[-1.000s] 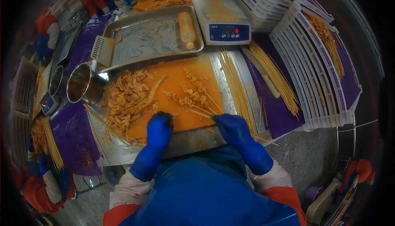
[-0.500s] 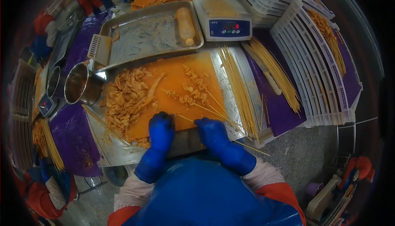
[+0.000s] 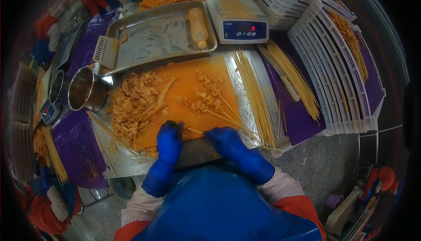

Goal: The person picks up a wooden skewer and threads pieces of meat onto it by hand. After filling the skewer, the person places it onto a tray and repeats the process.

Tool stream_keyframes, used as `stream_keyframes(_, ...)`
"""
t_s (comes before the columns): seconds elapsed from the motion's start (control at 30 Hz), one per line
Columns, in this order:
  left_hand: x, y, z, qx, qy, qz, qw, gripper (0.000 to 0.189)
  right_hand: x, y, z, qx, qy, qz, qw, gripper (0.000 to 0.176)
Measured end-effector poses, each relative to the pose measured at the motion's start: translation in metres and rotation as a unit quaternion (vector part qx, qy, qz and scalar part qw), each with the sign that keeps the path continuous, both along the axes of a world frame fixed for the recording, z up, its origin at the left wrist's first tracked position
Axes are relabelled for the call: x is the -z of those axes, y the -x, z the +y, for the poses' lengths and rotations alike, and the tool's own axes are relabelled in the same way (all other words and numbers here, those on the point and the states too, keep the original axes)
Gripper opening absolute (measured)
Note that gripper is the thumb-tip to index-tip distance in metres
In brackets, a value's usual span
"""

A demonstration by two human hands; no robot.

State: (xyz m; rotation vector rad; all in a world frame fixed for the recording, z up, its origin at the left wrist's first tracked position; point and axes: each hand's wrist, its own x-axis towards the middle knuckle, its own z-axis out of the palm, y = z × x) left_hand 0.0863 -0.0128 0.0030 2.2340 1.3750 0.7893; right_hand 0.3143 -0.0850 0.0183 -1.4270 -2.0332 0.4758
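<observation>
In blue gloves, both my hands are at the near edge of the orange cutting board (image 3: 184, 76). My right hand (image 3: 226, 141) is closed around a thin wooden skewer (image 3: 194, 130). The skewer's front end reaches my left hand (image 3: 170, 140), whose fingers are curled; what they pinch is hidden. Beyond my left hand lies a heap of thin, sauce-coated folded strips (image 3: 133, 102). Several loaded skewers (image 3: 204, 105) with bunched strips rest on the board's right part, their bare ends pointing toward my right hand.
A metal tray (image 3: 149, 34) with a bottle (image 3: 198, 26) stands behind the board, beside a digital scale (image 3: 243, 30). Bare skewers (image 3: 254, 96) lie on the right, near a knife (image 3: 289, 87) and white stacked crates (image 3: 337, 70). A steel pot (image 3: 83, 89) sits left. Other people work around.
Both hands have shifted slightly left. The skewer's rear end behind my right hand has swung up toward the board. The heap and the loaded skewers look unchanged.
</observation>
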Motion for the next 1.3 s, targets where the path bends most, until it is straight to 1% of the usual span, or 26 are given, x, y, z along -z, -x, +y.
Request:
stream_keyframes(0.07, -0.003, 0.0, 0.0, 0.01, 0.006, 0.006, 1.0, 0.018, -0.003, -0.001, 0.003, -0.016, -0.015, 0.009, 1.0, 0.025)
stream_keyframes(0.17, -0.001, 0.0, 0.002, 0.026, -0.034, 0.046, 0.998, 0.017, 0.004, -0.005, 0.008, -0.029, -0.008, 0.005, 1.0, 0.026)
stream_keyframes(0.27, -0.004, 0.002, 0.002, 0.021, -0.02, -0.007, 1.0, 0.012, 0.004, 0.012, 0.011, 0.006, -0.012, -0.025, 1.0, 0.026)
stream_keyframes(0.37, 0.0, 0.016, -0.001, -0.058, -0.015, -0.013, 0.998, 0.012, 0.006, 0.014, 0.007, 0.04, 0.0, 0.007, 0.999, 0.025)
stream_keyframes(0.47, 0.0, 0.021, -0.005, -0.041, -0.007, -0.019, 0.999, 0.011, 0.011, 0.011, 0.002, -0.002, -0.018, 0.025, 1.0, 0.024)
stream_keyframes(0.53, 0.001, 0.02, -0.005, -0.035, -0.02, -0.009, 0.999, 0.01, 0.012, 0.015, 0.002, -0.005, -0.014, 0.008, 1.0, 0.024)
stream_keyframes(0.67, -0.007, 0.016, -0.004, -0.028, -0.021, -0.004, 0.999, 0.009, 0.013, 0.024, 0.004, 0.005, -0.017, -0.019, 1.0, 0.025)
stream_keyframes(0.77, -0.006, 0.015, -0.006, -0.034, -0.034, 0.019, 0.999, 0.01, 0.005, 0.04, -0.002, 0.035, 0.004, -0.022, 0.999, 0.026)
stream_keyframes(0.87, -0.003, 0.015, -0.006, -0.036, -0.023, 0.024, 0.999, 0.011, 0.002, 0.057, 0.001, 0.048, 0.022, -0.041, 0.998, 0.025)
stream_keyframes(0.97, 0.0, 0.023, -0.006, -0.068, -0.029, -0.004, 0.997, 0.011, 0.021, 0.048, 0.005, 0.07, -0.013, 0.048, 0.996, 0.025)
stream_keyframes(1.07, 0.0, 0.031, -0.01, -0.062, 0.014, -0.016, 0.998, 0.013, 0.02, 0.036, 0.001, 0.015, 0.0, 0.038, 0.999, 0.025)
stream_keyframes(1.17, -0.002, 0.031, -0.01, -0.045, -0.01, 0.001, 0.999, 0.015, 0.017, 0.027, 0.004, -0.022, -0.02, 0.017, 0.999, 0.025)
stream_keyframes(1.3, -0.002, 0.029, -0.012, -0.032, -0.034, 0.001, 0.999, 0.017, 0.009, 0.031, 0.011, -0.039, -0.026, 0.002, 0.999, 0.025)
